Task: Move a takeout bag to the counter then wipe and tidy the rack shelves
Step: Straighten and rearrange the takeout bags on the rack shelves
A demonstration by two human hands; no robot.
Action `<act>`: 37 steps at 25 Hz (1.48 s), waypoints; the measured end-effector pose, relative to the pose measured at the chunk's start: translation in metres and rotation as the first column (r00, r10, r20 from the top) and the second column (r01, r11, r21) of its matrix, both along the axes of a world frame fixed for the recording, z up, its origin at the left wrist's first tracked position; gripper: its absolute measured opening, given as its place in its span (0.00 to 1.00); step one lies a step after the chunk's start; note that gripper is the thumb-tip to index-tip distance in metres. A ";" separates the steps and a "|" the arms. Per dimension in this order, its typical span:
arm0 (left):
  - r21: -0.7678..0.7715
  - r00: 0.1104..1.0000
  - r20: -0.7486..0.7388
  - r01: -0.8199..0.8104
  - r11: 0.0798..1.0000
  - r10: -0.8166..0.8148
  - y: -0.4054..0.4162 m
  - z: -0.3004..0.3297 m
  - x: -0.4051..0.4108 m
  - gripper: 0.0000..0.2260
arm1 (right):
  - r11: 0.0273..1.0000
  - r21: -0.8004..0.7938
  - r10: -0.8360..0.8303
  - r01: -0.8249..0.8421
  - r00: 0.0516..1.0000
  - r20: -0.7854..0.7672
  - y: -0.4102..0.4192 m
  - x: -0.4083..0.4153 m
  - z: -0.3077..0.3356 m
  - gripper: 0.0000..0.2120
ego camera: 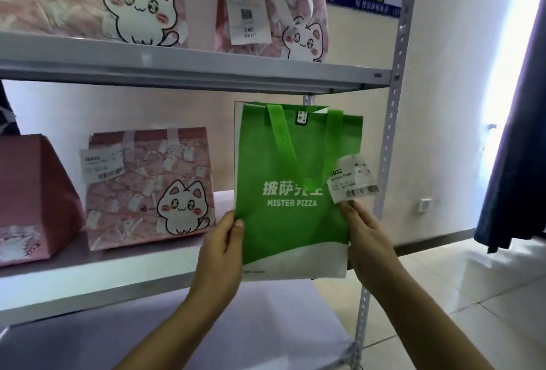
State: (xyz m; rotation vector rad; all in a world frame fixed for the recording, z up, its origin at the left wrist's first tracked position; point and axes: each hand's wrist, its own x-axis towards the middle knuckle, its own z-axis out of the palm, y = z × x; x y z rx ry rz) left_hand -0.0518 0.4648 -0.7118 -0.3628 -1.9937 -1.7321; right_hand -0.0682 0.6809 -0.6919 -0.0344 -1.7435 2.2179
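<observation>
A green and white takeout bag (292, 192) printed MISTER PIZZA is held upright at the right end of the middle rack shelf (124, 269), its bottom in front of the shelf edge. My left hand (220, 254) grips its lower left edge, thumb on the front. My right hand (367, 247) holds the lower right edge, with its fingertips up by the white receipt label (353, 182) that hangs off the bag's side.
Pink cat-print bags stand on the middle shelf (149, 188) and on the upper shelf (97, 0). A darker pink bag (31, 201) sits at far left. The grey rack post (387, 145) runs just right of the bag. A dark curtain (514, 139) hangs at right over tiled floor.
</observation>
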 end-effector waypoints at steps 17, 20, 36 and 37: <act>-0.175 0.954 -0.005 -0.298 0.939 0.301 -0.018 -0.042 -0.074 0.16 | 0.688 0.648 -0.273 0.327 0.944 -0.187 -0.019 -0.094 -0.047 0.20; -0.179 0.917 -0.021 -0.396 0.901 0.399 -0.012 -0.039 -0.074 0.12 | 0.724 0.612 -0.293 0.318 0.945 -0.144 -0.018 -0.101 -0.046 0.21; -0.354 0.956 0.197 -0.138 0.925 0.218 -0.003 -0.045 -0.093 0.20 | 0.776 0.588 -0.223 0.228 0.971 -0.083 -0.012 -0.127 -0.061 0.25; -0.374 0.954 0.212 -0.120 0.919 0.211 -0.001 -0.045 -0.096 0.21 | 0.779 0.585 -0.218 0.225 0.972 -0.083 -0.009 -0.130 -0.061 0.26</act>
